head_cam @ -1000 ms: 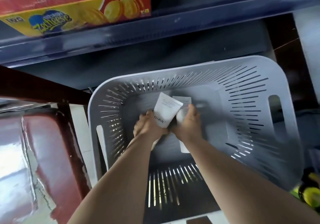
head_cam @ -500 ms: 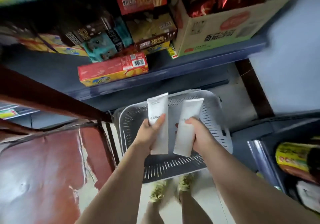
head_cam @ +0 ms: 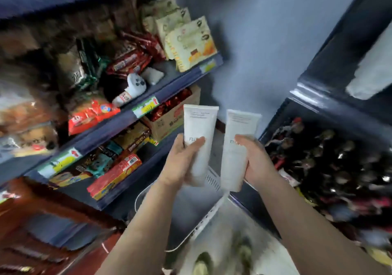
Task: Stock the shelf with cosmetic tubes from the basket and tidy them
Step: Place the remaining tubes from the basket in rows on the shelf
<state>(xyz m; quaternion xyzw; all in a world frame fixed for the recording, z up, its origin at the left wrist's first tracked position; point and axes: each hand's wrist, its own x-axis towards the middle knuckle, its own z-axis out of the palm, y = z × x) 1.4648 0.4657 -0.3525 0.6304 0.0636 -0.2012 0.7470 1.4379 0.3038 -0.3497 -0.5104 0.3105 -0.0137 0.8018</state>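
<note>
Both white cosmetic tubes have risen well clear of the basket since half a second ago, and the view has swung upward, bringing a higher snack shelf into sight. The left hand (head_cam: 183, 164) grips the left tube (head_cam: 200, 134) around its lower half, thumb across the front over the printed name. The right hand (head_cam: 255, 162) grips the right tube (head_cam: 237, 143) the same way, thumb on the front. Each tube stands nearly upright with its flat crimped end on top, the two held side by side with a narrow gap between them. Below the hands, only part of the pale slotted basket (head_cam: 212, 181) shows, blurred. To the left, dark blue shelves (head_cam: 118, 119) carry snack packets; a long red biscuit box (head_cam: 115, 175) lies on the lower one and a cardboard carton (head_cam: 167, 122) stands just behind the left tube. A dark display of wrapped items (head_cam: 331, 160) fills the right side; they are too blurred to identify.
</note>
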